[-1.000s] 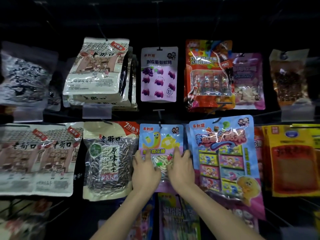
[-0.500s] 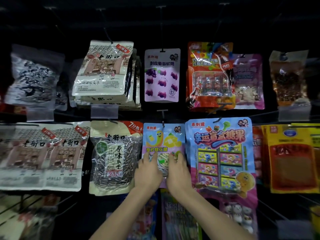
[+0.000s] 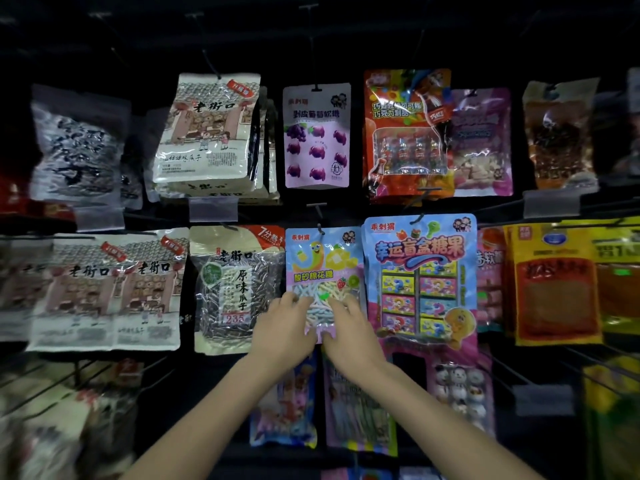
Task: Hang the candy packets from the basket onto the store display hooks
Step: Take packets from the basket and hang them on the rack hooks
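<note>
1. The pastel candy packet (image 3: 323, 268) is being carried by a display hook (image 3: 319, 216) through its top hole. It is hanging in the middle row of the rack, near the centre of the view.
2. The packet's lower half is being pressed from the front by both hands. The left hand (image 3: 284, 323) is being laid at 7 o'clock of the packet, the right hand (image 3: 353, 327) at 5 o'clock.
3. The fingers of both hands are being kept spread and nearly straight over the packet face, and nothing is being enclosed. Whether the thumbs are being tucked behind the bottom edge cannot be told.
4. At 3 o'clock, a blue candy packet (image 3: 420, 275) is being displayed, its edge meeting the pastel packet.
5. At 9 o'clock, a sunflower seed bag (image 3: 235, 289) is being displayed just beside it.
6. At 12 o'clock, in the row above, a purple gummy packet (image 3: 317, 136) is being displayed.
7. At 6 o'clock, lower packets (image 3: 356, 410) are being partly hidden by the forearms.
</note>
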### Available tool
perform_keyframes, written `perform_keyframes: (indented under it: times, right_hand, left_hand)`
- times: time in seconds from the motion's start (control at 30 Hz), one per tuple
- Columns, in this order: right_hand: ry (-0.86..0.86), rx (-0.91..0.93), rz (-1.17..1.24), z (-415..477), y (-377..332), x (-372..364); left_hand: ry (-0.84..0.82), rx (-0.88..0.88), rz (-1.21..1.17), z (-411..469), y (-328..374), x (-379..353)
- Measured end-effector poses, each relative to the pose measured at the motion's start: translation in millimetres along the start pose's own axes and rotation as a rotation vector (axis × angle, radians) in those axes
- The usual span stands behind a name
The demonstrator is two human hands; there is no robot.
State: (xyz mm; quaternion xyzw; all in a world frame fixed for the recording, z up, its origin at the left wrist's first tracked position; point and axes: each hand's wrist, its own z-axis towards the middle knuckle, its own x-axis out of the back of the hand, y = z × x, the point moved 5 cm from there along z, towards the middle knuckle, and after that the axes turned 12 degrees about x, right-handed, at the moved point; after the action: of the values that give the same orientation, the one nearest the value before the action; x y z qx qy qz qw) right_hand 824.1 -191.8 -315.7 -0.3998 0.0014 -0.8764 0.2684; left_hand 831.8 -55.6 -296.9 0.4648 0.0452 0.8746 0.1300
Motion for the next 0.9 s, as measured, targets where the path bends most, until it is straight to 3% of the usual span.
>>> perform_keyframes:
  times: [0.27,0.43,0.63,0.9]
  right_hand:
    - [0.017,0.114,0.112,-79.0,-22.2,57.8]
    - [-0.050,0.149,0.050,-147.4,-20.6,80.3]
    - [-0.253,0.100,-0.014,-257.8,5.8,81.9]
    - [-0.444,-0.198,0.187,-421.4,86.7,37.3]
  left_hand:
    - [0.126,-0.131,0.034,-80.5,-2.4,34.9]
    - [0.154,-0.166,-0.021,-144.2,16.5,31.2]
    - [0.038,-0.220,-0.027,-230.0,44.2,-19.4]
    - [-0.290,-0.292,-0.123,-370.0,73.7,-153.6]
